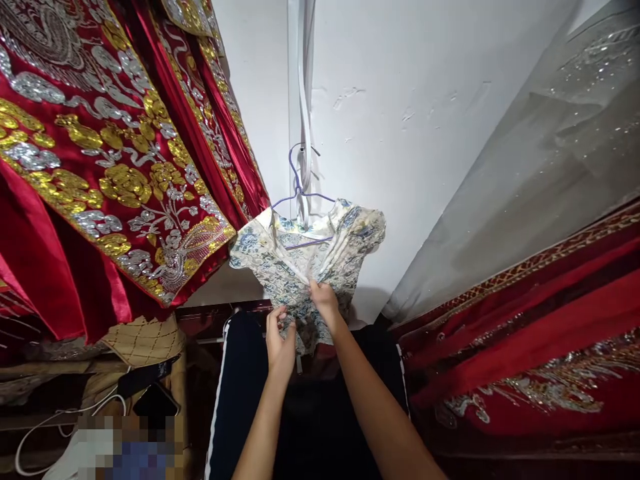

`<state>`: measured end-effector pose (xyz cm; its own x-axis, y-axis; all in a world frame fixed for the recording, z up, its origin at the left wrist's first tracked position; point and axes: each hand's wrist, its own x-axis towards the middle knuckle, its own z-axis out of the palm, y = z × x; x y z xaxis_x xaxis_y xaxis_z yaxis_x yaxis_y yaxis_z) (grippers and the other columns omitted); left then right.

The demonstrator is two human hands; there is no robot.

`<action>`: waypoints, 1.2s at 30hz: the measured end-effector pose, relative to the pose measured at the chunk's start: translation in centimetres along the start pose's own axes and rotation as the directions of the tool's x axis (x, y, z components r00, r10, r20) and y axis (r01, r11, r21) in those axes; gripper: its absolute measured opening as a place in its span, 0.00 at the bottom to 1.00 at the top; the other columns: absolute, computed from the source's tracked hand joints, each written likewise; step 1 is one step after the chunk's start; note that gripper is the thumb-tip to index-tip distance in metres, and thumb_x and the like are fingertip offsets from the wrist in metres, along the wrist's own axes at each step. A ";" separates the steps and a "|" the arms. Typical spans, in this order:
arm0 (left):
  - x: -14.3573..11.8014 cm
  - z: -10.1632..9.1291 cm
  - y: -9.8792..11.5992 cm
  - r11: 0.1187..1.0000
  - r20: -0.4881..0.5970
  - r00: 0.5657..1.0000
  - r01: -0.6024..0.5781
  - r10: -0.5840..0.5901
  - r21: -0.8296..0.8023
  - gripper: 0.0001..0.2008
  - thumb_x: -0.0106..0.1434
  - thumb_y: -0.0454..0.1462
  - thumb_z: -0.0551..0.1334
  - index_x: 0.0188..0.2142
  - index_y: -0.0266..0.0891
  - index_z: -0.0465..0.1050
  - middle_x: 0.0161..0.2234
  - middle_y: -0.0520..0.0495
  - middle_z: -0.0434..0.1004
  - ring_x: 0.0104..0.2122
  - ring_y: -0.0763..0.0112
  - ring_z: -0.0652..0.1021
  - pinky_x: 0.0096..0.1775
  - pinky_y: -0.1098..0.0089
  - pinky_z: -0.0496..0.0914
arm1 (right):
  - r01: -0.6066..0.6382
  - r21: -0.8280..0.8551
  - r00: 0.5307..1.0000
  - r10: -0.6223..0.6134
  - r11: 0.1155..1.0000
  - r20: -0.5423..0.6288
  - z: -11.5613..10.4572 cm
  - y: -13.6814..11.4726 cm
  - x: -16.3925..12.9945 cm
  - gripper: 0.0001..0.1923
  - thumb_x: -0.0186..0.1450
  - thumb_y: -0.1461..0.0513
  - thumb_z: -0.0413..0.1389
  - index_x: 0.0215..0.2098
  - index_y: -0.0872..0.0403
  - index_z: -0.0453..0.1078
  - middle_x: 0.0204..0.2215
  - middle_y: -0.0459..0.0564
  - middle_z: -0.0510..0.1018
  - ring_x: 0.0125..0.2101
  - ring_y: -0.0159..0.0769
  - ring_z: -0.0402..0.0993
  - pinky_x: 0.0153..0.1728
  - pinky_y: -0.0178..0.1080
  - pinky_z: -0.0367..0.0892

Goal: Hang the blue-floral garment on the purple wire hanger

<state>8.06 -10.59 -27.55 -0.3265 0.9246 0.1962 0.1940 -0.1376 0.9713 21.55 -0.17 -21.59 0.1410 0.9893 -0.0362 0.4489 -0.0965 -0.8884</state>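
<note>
A short-sleeved blouse with blue and cream floral lace (pixel 280 260) hangs on a thin purple wire hanger (pixel 320 196) in front of the wall. My right hand (pixel 325 303) pinches the blouse at the bottom of its V-neck. Lower down and to the left, my left hand (pixel 281 340) is at the blouse's front, its thumb and fingers apart. Whether its fingertips touch the cloth is hard to make out. The blouse's hem hangs between my knees, partly hidden by my hands.
A red garment with gold and silver sequins (pixel 125 180) hangs at the left. Sheer white sparkling fabric (pixel 530 180) and red embroidered cloth (pixel 525 340) fill the right. A dark phone (pixel 156 402) and a white cable (pixel 30 437) lie at lower left. White straps (pixel 303 87) run down the wall.
</note>
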 end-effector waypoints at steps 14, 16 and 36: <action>-1.4 1.8 1.8 0.975 0.052 0.975 -0.220 0.217 0.045 0.07 0.69 0.39 0.57 0.34 0.41 0.70 0.31 0.47 0.73 0.34 0.65 0.75 0.40 0.67 0.69 | -0.106 0.467 0.942 -0.062 0.878 0.331 -0.3 1.4 -10.2 0.25 0.64 0.43 0.54 0.19 0.51 0.61 0.12 0.42 0.60 0.15 0.30 0.53 0.20 0.36 0.52; -2.0 1.4 1.8 0.975 0.028 0.976 -0.217 0.216 0.039 0.07 0.70 0.39 0.56 0.37 0.41 0.70 0.34 0.46 0.73 0.36 0.64 0.76 0.41 0.67 0.69 | -0.144 0.483 0.906 -0.082 0.864 0.416 -1.1 0.0 -10.6 0.23 0.65 0.46 0.55 0.20 0.51 0.63 0.11 0.42 0.59 0.15 0.31 0.52 0.20 0.37 0.51; 0.0 3.2 3.3 0.930 0.344 0.868 -0.366 0.357 -0.041 0.10 0.72 0.39 0.54 0.36 0.41 0.72 0.35 0.43 0.75 0.38 0.61 0.76 0.42 0.63 0.71 | 0.244 0.616 0.924 -0.373 0.749 0.087 -9.6 -17.3 -4.4 0.17 0.65 0.54 0.59 0.24 0.56 0.69 0.14 0.44 0.72 0.13 0.22 0.59 0.15 0.27 0.52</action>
<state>11.70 -9.86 -24.74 0.1041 0.8760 0.4710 0.2624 -0.4809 0.8366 21.62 -3.87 -1.67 -0.1139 0.9594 0.2581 -0.1731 0.2366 -0.9561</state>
